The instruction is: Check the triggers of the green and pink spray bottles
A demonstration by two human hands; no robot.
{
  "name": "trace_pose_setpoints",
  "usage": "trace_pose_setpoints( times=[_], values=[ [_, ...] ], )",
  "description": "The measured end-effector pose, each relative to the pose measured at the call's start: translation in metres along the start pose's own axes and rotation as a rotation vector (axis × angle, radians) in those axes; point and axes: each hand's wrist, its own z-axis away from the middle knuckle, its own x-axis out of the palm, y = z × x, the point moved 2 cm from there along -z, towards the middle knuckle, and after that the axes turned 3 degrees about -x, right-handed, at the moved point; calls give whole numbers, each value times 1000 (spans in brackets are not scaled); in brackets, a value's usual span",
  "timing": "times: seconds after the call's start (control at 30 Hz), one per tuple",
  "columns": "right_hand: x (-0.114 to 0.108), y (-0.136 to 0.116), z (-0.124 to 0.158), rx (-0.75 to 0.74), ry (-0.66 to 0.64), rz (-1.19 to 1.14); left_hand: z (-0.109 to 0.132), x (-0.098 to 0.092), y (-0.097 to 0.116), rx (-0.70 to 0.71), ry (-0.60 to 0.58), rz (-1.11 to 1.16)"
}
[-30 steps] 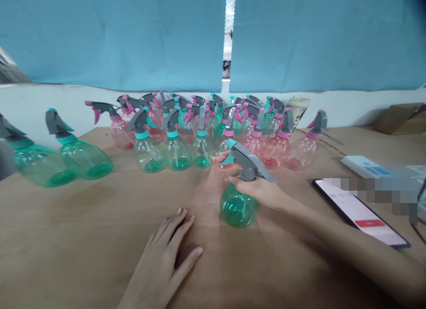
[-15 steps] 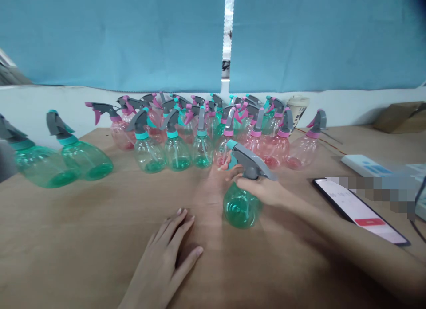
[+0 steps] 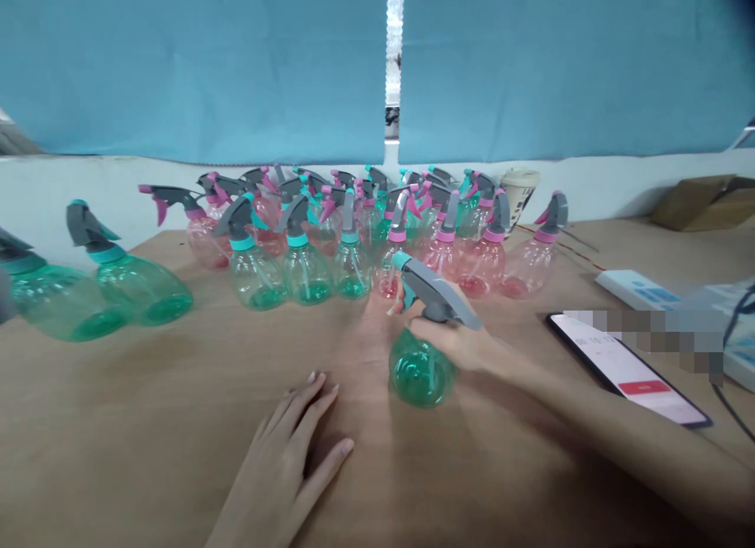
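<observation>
My right hand point(image 3: 451, 340) is closed round the neck of a green spray bottle point(image 3: 420, 375), under its grey head with a teal nozzle. The bottle stands upright, its nozzle toward the upper left; whether its base touches the table cannot be told. My left hand point(image 3: 289, 446) lies flat on the wooden table point(image 3: 177, 438), fingers stretched out, holding nothing. Beyond the hands is a front row that includes a clear bottle with a teal collar point(image 3: 352, 269) and a pink bottle with a pink collar point(image 3: 480, 265).
Several more green and pink spray bottles crowd behind that row. Two green bottles point(image 3: 145, 285) stand at the left. A paper cup point(image 3: 519, 194) is at the back. To the right lie a phone point(image 3: 625, 367), a white power strip point(image 3: 637, 288) and a cardboard box point(image 3: 705, 204).
The whole view has shifted slightly, so most things appear a little further left. My right hand keeps its hold on the green spray bottle, and my left hand stays flat.
</observation>
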Motion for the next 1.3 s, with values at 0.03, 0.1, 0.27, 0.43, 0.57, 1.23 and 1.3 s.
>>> trace_pose_setpoints(
  times=[0.03, 0.1, 0.27, 0.43, 0.57, 1.23, 1.3],
  values=[
    [-1, 1, 0, -10, -1, 15, 0, 0, 0, 2, 2, 0],
    [-2, 2, -1, -3, -18, 35, 0, 0, 0, 6, 11, -4],
    [-2, 6, 1, 44, -48, 18, -1, 2, -2, 6, 13, -6],
    [-2, 5, 4, -8, -16, 66, -1, 3, -1, 7, 5, 0],
    [-2, 7, 3, -24, -34, 73, -1, 1, 1, 6, 12, 4],
    [-5, 11, 4, 10, -20, 165, -2, -1, -1, 50, 46, -49],
    [-4, 8, 4, 5, -17, 139, -1, -1, -1, 40, 35, -41]
  ],
)
